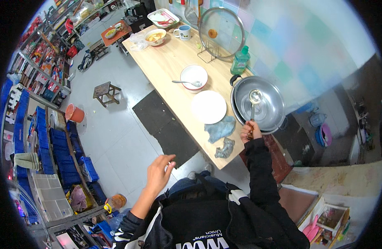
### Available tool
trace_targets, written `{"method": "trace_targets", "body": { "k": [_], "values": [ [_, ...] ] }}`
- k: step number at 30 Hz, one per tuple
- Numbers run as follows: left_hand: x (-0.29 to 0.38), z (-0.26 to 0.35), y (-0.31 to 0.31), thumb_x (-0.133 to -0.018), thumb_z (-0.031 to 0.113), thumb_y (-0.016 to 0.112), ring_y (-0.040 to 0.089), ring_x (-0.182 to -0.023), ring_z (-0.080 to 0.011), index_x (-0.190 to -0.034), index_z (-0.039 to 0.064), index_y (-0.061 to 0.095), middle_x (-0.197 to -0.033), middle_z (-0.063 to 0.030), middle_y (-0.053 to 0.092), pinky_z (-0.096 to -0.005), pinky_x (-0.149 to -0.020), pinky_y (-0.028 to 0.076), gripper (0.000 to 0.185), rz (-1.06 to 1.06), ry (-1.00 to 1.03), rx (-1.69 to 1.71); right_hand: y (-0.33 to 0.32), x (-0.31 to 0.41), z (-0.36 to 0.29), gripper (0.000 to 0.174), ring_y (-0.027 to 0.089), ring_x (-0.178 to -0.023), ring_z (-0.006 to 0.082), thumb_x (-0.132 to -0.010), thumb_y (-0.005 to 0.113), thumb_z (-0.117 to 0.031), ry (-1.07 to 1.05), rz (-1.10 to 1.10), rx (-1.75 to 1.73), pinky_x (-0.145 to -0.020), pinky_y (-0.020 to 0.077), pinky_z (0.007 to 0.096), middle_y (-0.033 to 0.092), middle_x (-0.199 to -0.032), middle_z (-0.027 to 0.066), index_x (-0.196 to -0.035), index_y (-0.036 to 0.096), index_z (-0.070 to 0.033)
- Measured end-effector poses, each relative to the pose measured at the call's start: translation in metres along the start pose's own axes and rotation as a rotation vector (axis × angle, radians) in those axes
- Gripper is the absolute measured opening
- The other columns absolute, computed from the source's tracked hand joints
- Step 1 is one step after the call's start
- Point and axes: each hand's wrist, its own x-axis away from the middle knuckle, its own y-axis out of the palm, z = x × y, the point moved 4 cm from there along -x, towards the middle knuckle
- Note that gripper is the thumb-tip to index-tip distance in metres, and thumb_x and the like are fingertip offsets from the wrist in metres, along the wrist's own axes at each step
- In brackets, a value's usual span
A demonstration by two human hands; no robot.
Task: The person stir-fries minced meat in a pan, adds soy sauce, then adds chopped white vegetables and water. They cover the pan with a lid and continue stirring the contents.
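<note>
My right hand [251, 130] grips the brown handle of a metal ladle [253, 107], whose round bowl is over a steel basin [273, 102]. A black handle shows at the basin's upper left. To its left on the wooden table are a white plate [208, 107], a blue cloth [220, 128] and a grey patterned cloth [225, 148]. Beyond the plate stands a white bowl [193, 70] with a spoon [188, 82] resting in it. My left hand [160, 172] is in the air left of the table's near end, fingers partly bent, holding nothing that I can see.
A green bottle [241, 60] and a glass lid [221, 46] in a wire rack stand along the tiled wall. Farther back are a mug [182, 33], a bowl of food [155, 38] and a tray [163, 17]. A wooden stool [106, 93] stands on the floor at left.
</note>
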Motion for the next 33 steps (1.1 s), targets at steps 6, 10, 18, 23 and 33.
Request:
{"method": "trace_targets", "body": {
  "k": [6,10,18,23,33],
  "values": [
    [-0.152,0.004,-0.013,-0.083,0.015,0.055,0.058,-0.075,-0.0240,-0.098,0.003,0.059,-0.086,-0.0123,0.059,-0.0314,-0.066,0.045,0.020,0.132,0.175,0.127,-0.010,-0.011,0.004,0.013,0.038,-0.044,0.0110,-0.082,0.050,-0.023,0.006,0.087,0.044,-0.038,0.0340,0.0246,0.041,-0.054,-0.0013,-0.081,0.051,-0.011],
    [-0.310,-0.003,0.014,-0.085,0.022,0.054,0.057,-0.084,-0.0188,-0.106,0.001,0.056,-0.096,-0.0119,0.060,-0.0289,-0.075,0.044,0.030,0.043,0.149,0.378,-0.010,0.000,0.009,0.034,0.048,-0.044,0.0145,-0.085,0.046,-0.040,-0.037,0.245,0.306,-0.039,0.0425,0.0278,0.051,-0.059,0.0033,-0.095,0.052,-0.008],
    [-0.586,-0.003,0.105,-0.073,0.050,0.062,0.054,-0.091,-0.0330,-0.126,0.004,0.032,-0.111,-0.0173,0.047,-0.0440,-0.076,0.047,0.077,-0.142,-0.423,0.725,-0.023,0.051,0.054,0.092,0.055,-0.088,0.0299,-0.071,0.025,-0.079,-0.109,0.706,0.402,-0.075,0.0440,0.0487,0.055,-0.101,0.0193,-0.127,0.038,-0.007],
    [-0.650,-0.006,0.173,-0.075,0.039,0.059,0.055,-0.078,-0.0333,-0.111,0.003,0.039,-0.097,-0.0173,0.043,-0.0452,-0.059,0.054,0.054,-0.385,-0.640,1.050,-0.016,0.093,0.119,0.083,0.053,-0.091,0.0339,-0.074,0.033,-0.073,-0.250,1.035,0.149,-0.078,0.0446,0.0507,0.054,-0.103,0.0185,-0.129,0.034,-0.010],
    [-0.649,-0.004,0.114,-0.074,0.015,0.054,0.044,-0.066,-0.0245,-0.084,0.002,0.043,-0.083,-0.0125,0.040,-0.0439,-0.078,0.052,0.020,-0.487,-0.585,1.520,-0.017,0.092,0.167,0.082,0.045,-0.104,0.0367,-0.074,0.035,-0.072,-0.226,1.036,0.017,-0.086,0.0394,0.0533,0.044,-0.117,0.0192,-0.133,0.029,-0.015]
  ]
}}
